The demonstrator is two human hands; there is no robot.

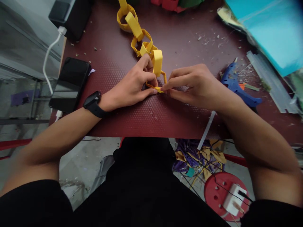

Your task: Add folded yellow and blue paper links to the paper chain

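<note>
A chain of folded yellow paper links (136, 27) runs from the far edge of the view down to my hands. My left hand (134, 80), with a black watch on its wrist, pinches the nearest yellow strip (151, 85) between thumb and fingers. On the other side, my right hand (189, 82) pinches the same strip where its ends come together. The strip loops through the last upright link (157, 62). My fingertips partly cover the join, so I cannot tell whether the ends are stuck together.
A blue glue gun (236, 85) lies beside my right forearm, near clear plastic strips (271, 80) and blue sheets (274, 28). To the left are a phone (69, 84), a white cable (48, 60) and a black box (73, 20). A white strip (206, 130) overhangs the front edge.
</note>
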